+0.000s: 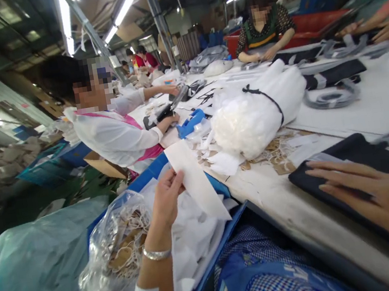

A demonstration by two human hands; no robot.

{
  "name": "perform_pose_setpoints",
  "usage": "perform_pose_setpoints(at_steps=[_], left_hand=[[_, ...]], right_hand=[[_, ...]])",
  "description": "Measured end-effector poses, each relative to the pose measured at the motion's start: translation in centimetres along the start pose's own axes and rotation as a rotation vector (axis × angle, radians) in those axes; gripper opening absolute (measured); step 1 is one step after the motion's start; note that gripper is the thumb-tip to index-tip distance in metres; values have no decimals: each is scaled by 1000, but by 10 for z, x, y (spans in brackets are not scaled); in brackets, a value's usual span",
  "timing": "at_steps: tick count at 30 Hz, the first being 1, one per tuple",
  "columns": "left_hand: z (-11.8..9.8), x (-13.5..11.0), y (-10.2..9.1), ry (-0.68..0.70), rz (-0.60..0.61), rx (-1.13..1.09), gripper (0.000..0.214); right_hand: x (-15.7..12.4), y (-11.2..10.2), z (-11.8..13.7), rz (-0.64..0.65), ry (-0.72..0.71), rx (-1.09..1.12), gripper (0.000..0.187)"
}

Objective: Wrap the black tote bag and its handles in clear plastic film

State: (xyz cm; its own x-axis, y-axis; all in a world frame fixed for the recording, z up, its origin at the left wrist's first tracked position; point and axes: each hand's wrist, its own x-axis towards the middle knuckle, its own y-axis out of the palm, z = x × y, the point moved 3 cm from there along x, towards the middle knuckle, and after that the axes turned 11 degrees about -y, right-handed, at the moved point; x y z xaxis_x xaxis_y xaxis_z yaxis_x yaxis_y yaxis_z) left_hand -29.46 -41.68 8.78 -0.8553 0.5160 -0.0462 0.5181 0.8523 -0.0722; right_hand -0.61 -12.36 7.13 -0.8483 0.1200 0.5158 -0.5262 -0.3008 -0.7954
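Observation:
My left hand [167, 196], a bangle at its wrist, pinches the edge of a white strip [197, 182] that looks like paper or card. This strip hangs tilted over a blue bin [225, 186] holding many loose white sheets [192, 224]. On the right, my right hand [380, 199] lies with fingers stretched out over a dark folded fabric piece [358, 151], which rests at the table's edge. A pale band or sheet crosses the fabric near the fingertips. The palm hides part of the piece.
A white bundle [255, 111] tied with black cord lies mid-table, near scattered brown tags with strings [279, 154] and a blue tape dispenser [191, 124]. A clear bag of tags [121, 240] sits at the bin's left. Co-workers [115, 133] work around the table [386, 95].

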Motion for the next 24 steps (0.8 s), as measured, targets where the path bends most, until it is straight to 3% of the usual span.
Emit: perform_pose_setpoints(at_steps=[2, 5, 8, 11, 13, 16, 20, 24], left_hand=[[-14, 8, 40, -36, 134, -216, 39], [-24, 19, 109, -34, 278, -300, 39], [-36, 23, 170, 89, 345, -255, 36], [-48, 24, 221, 177, 554, -240, 35], [-54, 28, 250, 186, 690, -310, 35], [-61, 42, 288, 188, 759, -402, 32], [-65, 59, 333, 231, 851, -394, 35], [-51, 70, 366, 183, 1005, -386, 35]], right_hand=[[24, -2, 21, 80, 68, 143, 38], [50, -2, 36, 139, 214, 411, 41], [63, -8, 30, 118, 293, 609, 46], [68, -26, 5, 19, 351, 611, 30], [68, -40, -15, -61, 382, 556, 30], [66, -54, -40, -195, 387, 552, 35], [60, -50, -65, -332, 328, 733, 56], [46, -47, -106, -477, 571, 590, 49]])
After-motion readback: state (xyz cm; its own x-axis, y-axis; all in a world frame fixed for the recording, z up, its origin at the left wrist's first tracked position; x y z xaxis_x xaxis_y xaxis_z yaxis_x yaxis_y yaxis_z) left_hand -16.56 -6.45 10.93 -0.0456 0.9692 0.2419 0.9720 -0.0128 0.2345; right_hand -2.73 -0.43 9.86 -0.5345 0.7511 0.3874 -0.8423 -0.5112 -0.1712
